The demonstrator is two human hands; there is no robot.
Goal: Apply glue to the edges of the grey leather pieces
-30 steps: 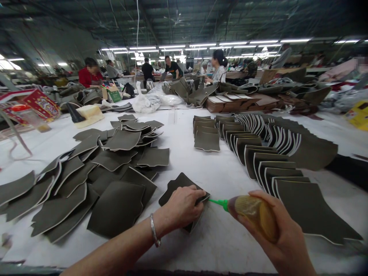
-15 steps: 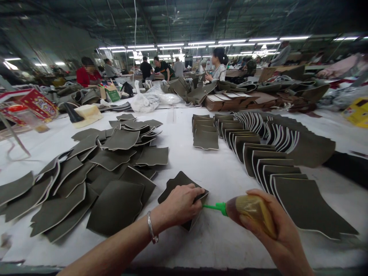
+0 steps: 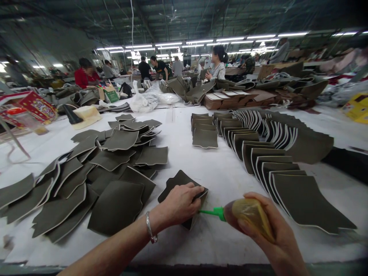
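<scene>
My left hand [image 3: 180,203], a bangle on its wrist, presses and grips a dark olive leather piece [image 3: 178,179] on the table, its index finger stretched along the piece's right corner. In my right hand [image 3: 276,226] lies a squeeze bottle [image 3: 250,216] of amber liquid, tilted sideways, with a long green nozzle [image 3: 212,212]. The nozzle tip reaches the piece's edge beside my left fingers; whether it touches is hard to see. Left of my hands spreads a loose pile of similar leather pieces [image 3: 116,207].
Overlapping rows of curved leather pieces [image 3: 307,195] stand on the right, with a short row [image 3: 205,138] nearer the middle. At the back are a yellowish block with a black handle [image 3: 86,116], plastic bags [image 3: 143,101] and brown stacked panels [image 3: 230,100]. Several people work beyond.
The bottle in my right hand has shifted slightly left and down, its nozzle sliding along the piece's edge. My left hand stays almost where it was.
</scene>
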